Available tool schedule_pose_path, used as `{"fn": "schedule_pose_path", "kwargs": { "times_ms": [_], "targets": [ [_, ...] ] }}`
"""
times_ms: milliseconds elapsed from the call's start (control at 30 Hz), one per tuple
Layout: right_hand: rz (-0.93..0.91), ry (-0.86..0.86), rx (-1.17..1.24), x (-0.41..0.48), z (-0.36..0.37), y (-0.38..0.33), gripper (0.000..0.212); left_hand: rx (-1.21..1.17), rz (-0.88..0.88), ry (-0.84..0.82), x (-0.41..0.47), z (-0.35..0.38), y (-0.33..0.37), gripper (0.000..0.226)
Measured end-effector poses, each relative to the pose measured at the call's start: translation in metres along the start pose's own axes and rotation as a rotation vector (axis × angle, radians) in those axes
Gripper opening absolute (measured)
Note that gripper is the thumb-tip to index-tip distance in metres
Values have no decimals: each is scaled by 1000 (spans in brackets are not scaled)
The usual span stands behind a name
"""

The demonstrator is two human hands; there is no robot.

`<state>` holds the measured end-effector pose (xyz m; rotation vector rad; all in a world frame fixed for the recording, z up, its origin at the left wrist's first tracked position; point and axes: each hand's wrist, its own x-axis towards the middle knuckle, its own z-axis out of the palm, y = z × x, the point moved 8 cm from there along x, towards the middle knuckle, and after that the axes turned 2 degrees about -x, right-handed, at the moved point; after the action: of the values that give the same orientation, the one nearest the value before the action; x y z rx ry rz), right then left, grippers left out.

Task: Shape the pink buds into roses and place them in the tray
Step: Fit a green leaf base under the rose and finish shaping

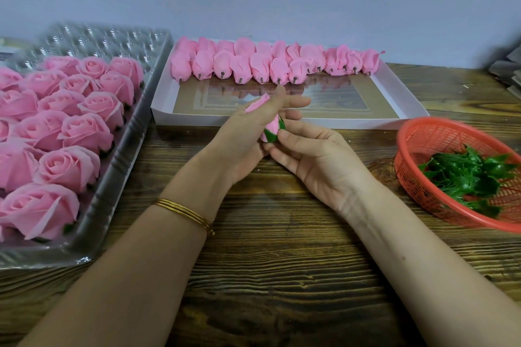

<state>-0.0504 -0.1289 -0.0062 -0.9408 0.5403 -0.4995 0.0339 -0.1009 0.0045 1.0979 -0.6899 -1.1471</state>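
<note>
My left hand (248, 135) grips a pink bud (272, 125) above the middle of the table, fingers curled round its petals. A green calyx sits at the bud's base, and my right hand (313, 155) pinches that base from the right. Several more pink buds (253, 65) lie in rows at the back of a white box (406, 98). On the left, a clear plastic tray (121, 166) holds several opened pink roses (67, 132); its far cells hold nothing.
A red mesh basket (414, 141) with green calyx pieces (468, 175) stands at the right edge. The table is dark wood (282, 262), with a pale wall behind. Grey stacked material shows at the far right.
</note>
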Motion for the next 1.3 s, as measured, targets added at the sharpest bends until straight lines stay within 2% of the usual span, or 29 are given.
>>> {"fn": "schedule_pose_path", "kwargs": {
  "times_ms": [300,533,900,1067,1300],
  "targets": [
    [-17,-11,11,1,-1,-2,33,-14,-4,7,-1,1,0,33],
    [-22,-20,-36,1,1,-3,21,12,3,-12,0,1,0,33],
    [-49,-62,-133,1,0,-4,38,72,-18,-78,0,4,-2,28],
    [-57,-77,-175,3,0,-4,33,49,-28,-146,-1,7,-3,27],
    [-76,-42,-160,3,0,-4,35,31,-8,-30,5,-4,-7,25]
  ]
}}
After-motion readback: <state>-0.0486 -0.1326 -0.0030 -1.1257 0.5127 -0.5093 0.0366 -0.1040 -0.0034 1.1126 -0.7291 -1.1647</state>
